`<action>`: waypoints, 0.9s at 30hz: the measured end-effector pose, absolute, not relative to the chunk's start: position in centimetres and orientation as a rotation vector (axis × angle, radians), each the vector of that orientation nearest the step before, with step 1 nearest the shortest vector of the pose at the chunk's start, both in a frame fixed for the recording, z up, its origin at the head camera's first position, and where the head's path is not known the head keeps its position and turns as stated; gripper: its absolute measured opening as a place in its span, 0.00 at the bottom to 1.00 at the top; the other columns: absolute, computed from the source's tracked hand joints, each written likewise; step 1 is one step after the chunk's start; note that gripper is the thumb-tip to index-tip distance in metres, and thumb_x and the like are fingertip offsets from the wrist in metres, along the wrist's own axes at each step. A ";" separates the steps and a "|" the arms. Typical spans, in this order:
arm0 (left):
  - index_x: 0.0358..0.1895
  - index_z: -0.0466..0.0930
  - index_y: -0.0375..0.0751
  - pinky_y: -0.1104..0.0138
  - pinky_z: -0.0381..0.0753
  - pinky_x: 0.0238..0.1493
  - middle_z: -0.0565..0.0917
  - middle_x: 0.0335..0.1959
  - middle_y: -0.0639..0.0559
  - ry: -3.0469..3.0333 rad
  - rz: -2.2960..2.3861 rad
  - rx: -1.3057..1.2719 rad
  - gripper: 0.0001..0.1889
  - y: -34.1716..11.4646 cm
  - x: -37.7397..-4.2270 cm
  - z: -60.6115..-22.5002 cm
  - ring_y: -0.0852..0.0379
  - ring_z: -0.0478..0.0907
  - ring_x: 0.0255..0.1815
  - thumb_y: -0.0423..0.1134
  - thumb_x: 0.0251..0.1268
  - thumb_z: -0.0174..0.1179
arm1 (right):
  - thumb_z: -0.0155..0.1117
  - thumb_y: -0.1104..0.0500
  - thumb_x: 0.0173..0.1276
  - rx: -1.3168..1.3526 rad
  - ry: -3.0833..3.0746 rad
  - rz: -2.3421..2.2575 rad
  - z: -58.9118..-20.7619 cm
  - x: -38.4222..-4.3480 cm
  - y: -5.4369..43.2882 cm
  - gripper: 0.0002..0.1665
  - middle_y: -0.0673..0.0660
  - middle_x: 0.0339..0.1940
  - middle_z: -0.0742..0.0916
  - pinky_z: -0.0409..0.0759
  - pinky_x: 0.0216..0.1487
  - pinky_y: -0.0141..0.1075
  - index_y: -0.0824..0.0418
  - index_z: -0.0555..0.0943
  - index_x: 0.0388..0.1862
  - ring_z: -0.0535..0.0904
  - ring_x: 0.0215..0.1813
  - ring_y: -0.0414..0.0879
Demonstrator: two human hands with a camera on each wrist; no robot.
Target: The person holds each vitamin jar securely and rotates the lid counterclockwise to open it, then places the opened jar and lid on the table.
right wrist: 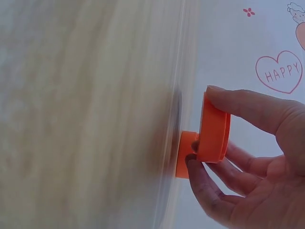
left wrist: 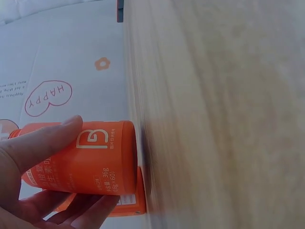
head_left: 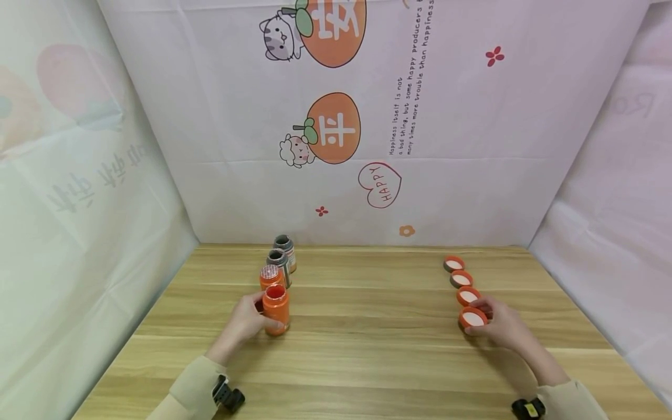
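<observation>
An orange bottle [head_left: 276,312] with an uncovered mouth is gripped by my left hand [head_left: 249,318], thumb on the near side and fingers behind. The left wrist view shows the white print on this bottle [left wrist: 95,152] close up. Over on the right, my right hand [head_left: 501,324] pinches an orange lid [head_left: 473,318] by its rim, white inner face up. In the right wrist view the pinched lid [right wrist: 213,131] appears slightly off the table, between thumb and fingers. Just behind it lies another orange lid [head_left: 468,296].
Behind the held bottle stand an orange bottle [head_left: 270,276] with a whitish patterned top and two grey open bottles [head_left: 278,260] [head_left: 284,245]. Two more lids [head_left: 461,279] [head_left: 454,264] continue the right row. White printed cloth [head_left: 446,192] walls the wooden table [head_left: 367,350].
</observation>
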State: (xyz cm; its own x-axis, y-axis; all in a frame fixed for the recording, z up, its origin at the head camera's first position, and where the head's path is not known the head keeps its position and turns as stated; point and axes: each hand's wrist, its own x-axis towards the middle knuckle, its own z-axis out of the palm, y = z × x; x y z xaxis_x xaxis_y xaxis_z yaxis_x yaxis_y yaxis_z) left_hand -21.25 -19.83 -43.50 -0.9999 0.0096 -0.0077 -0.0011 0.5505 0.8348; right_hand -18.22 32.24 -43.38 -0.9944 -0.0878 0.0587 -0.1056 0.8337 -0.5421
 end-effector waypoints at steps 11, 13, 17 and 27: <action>0.53 0.78 0.35 0.51 0.75 0.53 0.84 0.43 0.45 2.786 1.430 0.004 0.35 -20.4 -21.1 -43.5 0.50 0.79 0.45 0.29 0.29 0.76 | 0.78 0.53 0.45 0.116 -3.012 0.874 -43.4 -18.3 33.1 0.39 0.73 0.48 0.82 0.75 0.45 0.55 0.71 0.73 0.52 0.78 0.49 0.64; 0.53 0.78 0.35 0.51 0.75 0.53 0.84 0.44 0.45 2.782 1.426 -0.002 0.36 -20.5 -21.1 -43.5 0.50 0.79 0.45 0.29 0.29 0.76 | 0.78 0.54 0.45 0.116 -3.015 0.880 -43.4 -18.3 33.2 0.38 0.72 0.47 0.82 0.75 0.45 0.55 0.71 0.73 0.52 0.78 0.49 0.64; 0.55 0.77 0.34 0.50 0.74 0.54 0.84 0.45 0.43 2.771 1.419 -0.014 0.38 -20.7 -21.1 -43.3 0.48 0.79 0.47 0.29 0.29 0.76 | 0.78 0.54 0.46 0.107 -3.020 0.883 -43.1 -18.4 33.3 0.38 0.72 0.46 0.82 0.74 0.46 0.55 0.71 0.73 0.51 0.78 0.48 0.63; 0.55 0.76 0.31 0.49 0.75 0.53 0.84 0.46 0.41 2.861 1.298 0.016 0.36 -20.8 -20.9 -42.9 0.47 0.80 0.46 0.31 0.32 0.76 | 0.78 0.54 0.46 0.093 -3.016 0.864 -43.5 -18.4 33.9 0.38 0.70 0.45 0.82 0.76 0.44 0.50 0.72 0.73 0.52 0.79 0.47 0.61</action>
